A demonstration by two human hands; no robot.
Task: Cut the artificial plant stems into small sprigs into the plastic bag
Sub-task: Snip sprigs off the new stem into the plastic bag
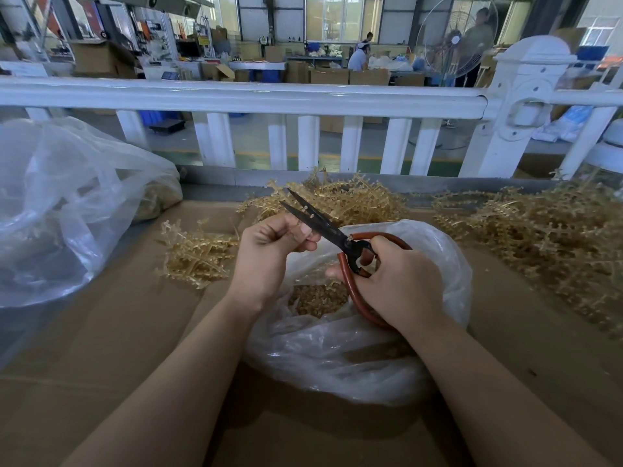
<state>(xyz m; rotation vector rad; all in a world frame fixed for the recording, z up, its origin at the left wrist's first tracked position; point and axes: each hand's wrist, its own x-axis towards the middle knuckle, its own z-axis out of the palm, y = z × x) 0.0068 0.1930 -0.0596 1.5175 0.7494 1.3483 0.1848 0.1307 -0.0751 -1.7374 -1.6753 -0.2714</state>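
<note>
Cardboard worktop (pixel 101 348) under a white fence (pixel 236 96); big clear bag (pixel 50 214) at the left edge, a heap of tan stems (pixel 546 237) at the right edge, more stems along the back edge (pixel 354 197) and a small clump (pixel 195 254) left of centre. Plastic bag (pixel 337 358) at centre, mouth up, cut sprigs (pixel 317 298) inside. Over it, right hand (pixel 401 284) grips red-handled scissors (pixel 323 227), blades parted; left hand (pixel 273 251) curled, fingertips pinching something small at the blades, too small to identify.
</note>
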